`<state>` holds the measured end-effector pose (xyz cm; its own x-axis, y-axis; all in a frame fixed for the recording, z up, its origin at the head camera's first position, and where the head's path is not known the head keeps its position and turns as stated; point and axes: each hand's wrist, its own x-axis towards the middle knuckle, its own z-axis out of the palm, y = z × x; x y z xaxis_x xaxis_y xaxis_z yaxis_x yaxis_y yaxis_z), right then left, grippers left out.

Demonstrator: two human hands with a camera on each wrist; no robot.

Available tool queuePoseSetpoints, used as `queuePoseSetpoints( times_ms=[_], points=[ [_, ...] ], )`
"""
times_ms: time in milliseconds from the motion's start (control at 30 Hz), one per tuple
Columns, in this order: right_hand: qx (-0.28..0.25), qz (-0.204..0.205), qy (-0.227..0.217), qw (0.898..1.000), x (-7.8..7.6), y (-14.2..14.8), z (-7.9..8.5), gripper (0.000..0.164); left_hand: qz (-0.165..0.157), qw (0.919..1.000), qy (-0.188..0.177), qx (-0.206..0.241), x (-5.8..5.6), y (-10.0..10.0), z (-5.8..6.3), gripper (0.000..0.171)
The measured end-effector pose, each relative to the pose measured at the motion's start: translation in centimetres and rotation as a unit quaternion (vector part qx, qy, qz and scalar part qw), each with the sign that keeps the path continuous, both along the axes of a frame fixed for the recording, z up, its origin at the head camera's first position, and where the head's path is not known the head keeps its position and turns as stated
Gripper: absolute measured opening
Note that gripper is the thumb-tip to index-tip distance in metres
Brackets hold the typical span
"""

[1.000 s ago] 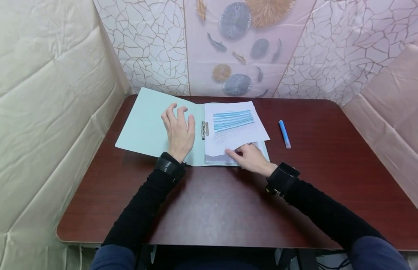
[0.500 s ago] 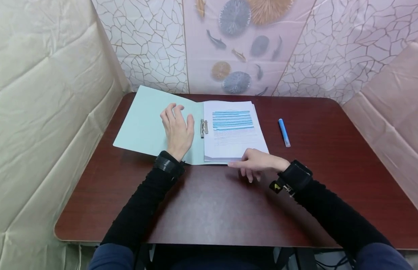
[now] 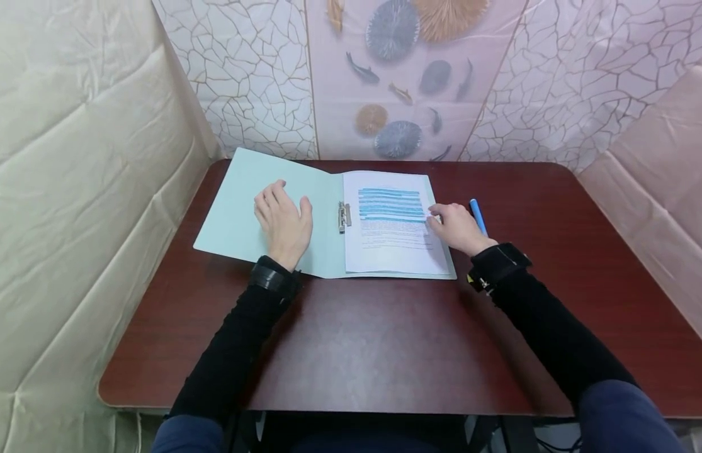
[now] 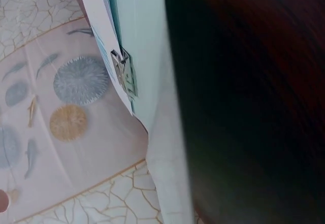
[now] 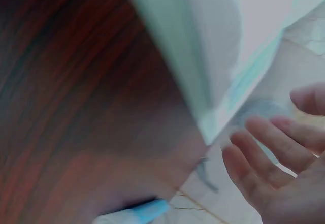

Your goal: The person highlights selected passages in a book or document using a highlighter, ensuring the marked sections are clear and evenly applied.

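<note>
A pale green folder lies spread on the table, with a stack of printed sheets on its right side beside a metal clip. Blue highlighter strokes cover the upper lines of the top sheet. My left hand is over the folder's left cover, fingers loosely bent, holding nothing. At the right edge of the sheets is my right hand, its fingers relaxed and apart in the right wrist view. Contact with the paper cannot be told. A blue highlighter lies just beyond that hand, partly hidden by it.
The dark red-brown table extends around the folder on all sides. Pale cloth hangs at the left, pinkish cloth at the right. A patterned backdrop stands behind the table's far edge.
The top sheet, lifted and skewed a second ago, now lies flat and aligned on the stack. My right hand has moved from its lower edge to its right edge. My left hand shifted slightly left.
</note>
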<state>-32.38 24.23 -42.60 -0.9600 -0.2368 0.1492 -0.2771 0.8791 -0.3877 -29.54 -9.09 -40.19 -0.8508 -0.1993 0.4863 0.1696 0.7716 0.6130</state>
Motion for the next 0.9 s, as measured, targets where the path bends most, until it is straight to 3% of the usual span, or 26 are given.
queuePoseSetpoints(
  times_ms=[200, 533, 800, 900],
  points=[
    [0.048, -0.035, -0.032, 0.998, -1.4, 0.8, -1.5, 0.051, 0.041, 0.9978, -0.043, -0.029, -0.2, -1.7, 0.2, 0.052],
    [0.074, -0.051, -0.067, 0.994, -1.9, 1.1, -2.0, 0.053, 0.131, 0.9838, -0.107, -0.061, -0.3, -6.5, 1.9, 0.059],
    [0.072, -0.04, -0.078, 0.994, -2.0, 1.0, -2.0, 0.047, 0.112, 0.9734, -0.196, -0.038, 0.2, -8.9, 2.5, 0.074],
    [0.068, -0.034, -0.097, 0.992, -2.0, 1.0, -1.9, 0.048, 0.112, 0.9722, -0.203, -0.035, 0.4, -9.2, 2.6, 0.075]
  ],
)
